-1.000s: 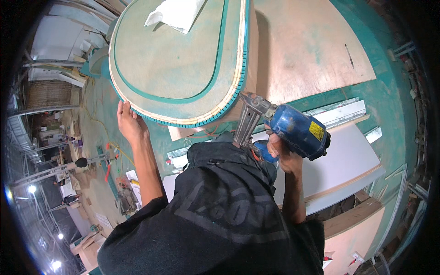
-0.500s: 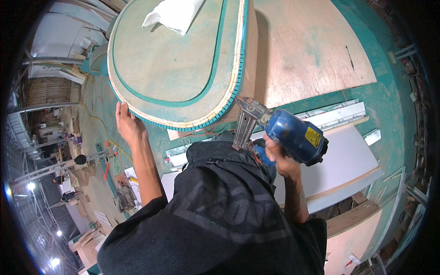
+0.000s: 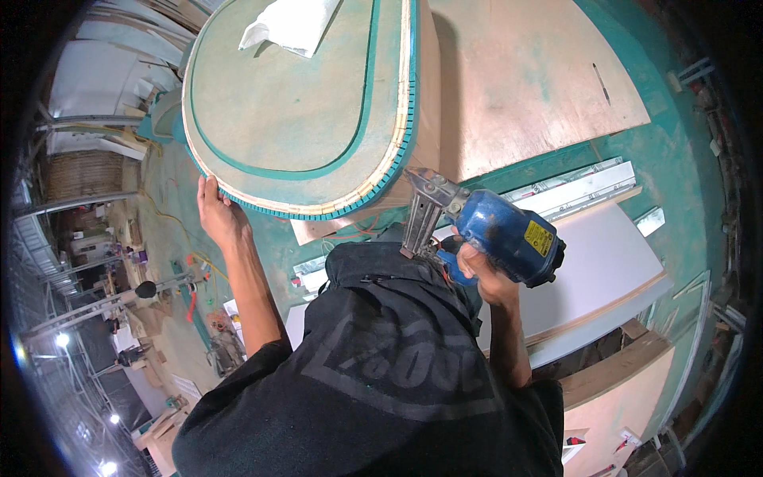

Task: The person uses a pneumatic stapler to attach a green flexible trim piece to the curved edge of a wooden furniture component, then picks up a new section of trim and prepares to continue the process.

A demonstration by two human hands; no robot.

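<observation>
A large rounded wooden panel (image 3: 286, 119) stands in front of me, with a green groove line and a slotted green and pale strip (image 3: 338, 211) bent round its rim. My left hand (image 3: 220, 215) is closed at the panel's near left rim, its fingertips on the strip. In my right hand (image 3: 485, 274) is a blue pneumatic nail gun (image 3: 497, 226) with a yellow label, gripped by its handle. The gun's metal nose points toward the strip's near right curve; whether it touches cannot be made out. A crumpled white sheet (image 3: 290, 28) lies on the panel.
A broad plywood sheet (image 3: 532, 87) with a dark pen-like tool (image 3: 601, 83) lies right of the panel. White boards (image 3: 588, 270) and long packaged strips (image 3: 580, 191) rest on the green floor near my right. A yellow hose (image 3: 167, 216) runs along the floor at left.
The view has shifted slightly, with the panel a little further left and up. My left hand stays at the rim, and the nail gun stays in my right hand near the strip.
</observation>
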